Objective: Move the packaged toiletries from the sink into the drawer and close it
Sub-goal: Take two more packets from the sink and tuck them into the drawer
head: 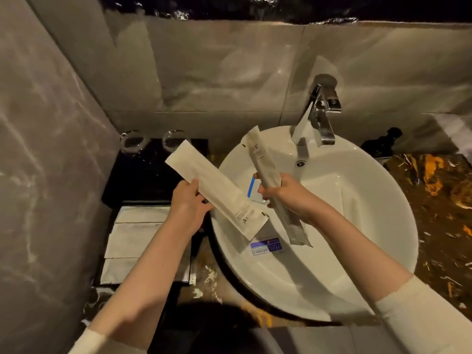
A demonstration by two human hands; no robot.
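Note:
My left hand grips a long flat cream packet above the left rim of the round white sink. My right hand holds a second long narrow packet upright-tilted over the basin. In the basin lie a small packet with a purple label, a clear packet with a blue strip partly hidden by my right hand, and a white flat sachet. To the left of the sink, an open black drawer holds white flat packets.
A chrome tap stands at the back of the sink. Two glasses sit on a black tray at the back left. A dark bottle stands on the brown marbled counter to the right. Grey tiled walls close the left side and the back.

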